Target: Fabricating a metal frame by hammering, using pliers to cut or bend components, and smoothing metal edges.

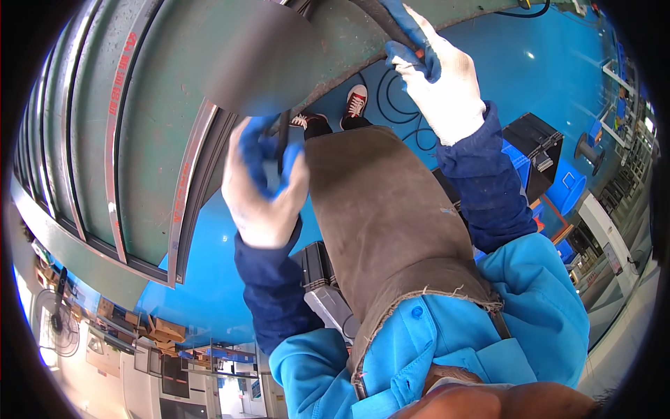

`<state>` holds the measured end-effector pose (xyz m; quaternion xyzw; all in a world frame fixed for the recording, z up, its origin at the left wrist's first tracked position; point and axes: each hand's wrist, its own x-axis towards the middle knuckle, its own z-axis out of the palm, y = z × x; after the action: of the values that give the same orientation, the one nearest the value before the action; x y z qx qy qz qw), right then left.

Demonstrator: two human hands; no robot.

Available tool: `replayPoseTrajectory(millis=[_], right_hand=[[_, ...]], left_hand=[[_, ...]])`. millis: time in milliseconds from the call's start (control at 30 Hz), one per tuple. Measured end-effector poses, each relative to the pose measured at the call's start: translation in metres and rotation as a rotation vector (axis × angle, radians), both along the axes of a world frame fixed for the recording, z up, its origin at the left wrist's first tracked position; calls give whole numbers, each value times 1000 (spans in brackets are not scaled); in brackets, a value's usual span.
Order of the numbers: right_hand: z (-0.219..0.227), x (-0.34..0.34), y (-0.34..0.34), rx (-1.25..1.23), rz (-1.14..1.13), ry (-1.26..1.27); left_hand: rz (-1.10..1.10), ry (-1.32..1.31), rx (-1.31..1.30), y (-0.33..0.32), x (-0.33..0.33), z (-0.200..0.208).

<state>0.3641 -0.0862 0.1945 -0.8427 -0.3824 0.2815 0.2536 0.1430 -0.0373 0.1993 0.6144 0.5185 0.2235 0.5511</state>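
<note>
Presently, my left hand (264,183) is closed tight around the near end of a dark rubber strip (282,143), pinching it between blue-coated fingers, apparently to keep it taut. From that grip the strip's long axis runs up and rightward along the edge of the curved green panel (150,126). My right hand (436,77) clamps the far stretch against that edge. A brown apron (387,216) hangs below, between both grips.

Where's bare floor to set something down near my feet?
Open blue floor lies right of the coiled black cable, before the black case. Crowded: the green machine fills the left, with another black case under the left hand.
</note>
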Motion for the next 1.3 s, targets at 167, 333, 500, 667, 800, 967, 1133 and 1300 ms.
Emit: replayPoseTrajectory(millis=[167,333,500,667,800,967,1133,1300], right_hand=[[3,6,-26,245,38,142],[-6,-29,-17,-31,-3,-138],[9,-56,-9,358,-205,47],[-11,-69,-9,17,-231,4],[-17,-94,-6,374,-276,-75],[3,-89,0,69,-337,-56],[-11,-91,-10,90,-176,-195],[-2,-93,-6,230,-321,-91]], left_hand=[[299,-51,-100,-3,-76,-15],[-79,450,483,19,-89,-28],[-273,465,494,33,-96,-36],[-361,478,560,44,-92,-31],[-369,487,502,45,-90,-29],[-378,509,516,45,-90,-33],[-369,519,553,46,-87,-31],[-349,482,586,43,-90,-41]])
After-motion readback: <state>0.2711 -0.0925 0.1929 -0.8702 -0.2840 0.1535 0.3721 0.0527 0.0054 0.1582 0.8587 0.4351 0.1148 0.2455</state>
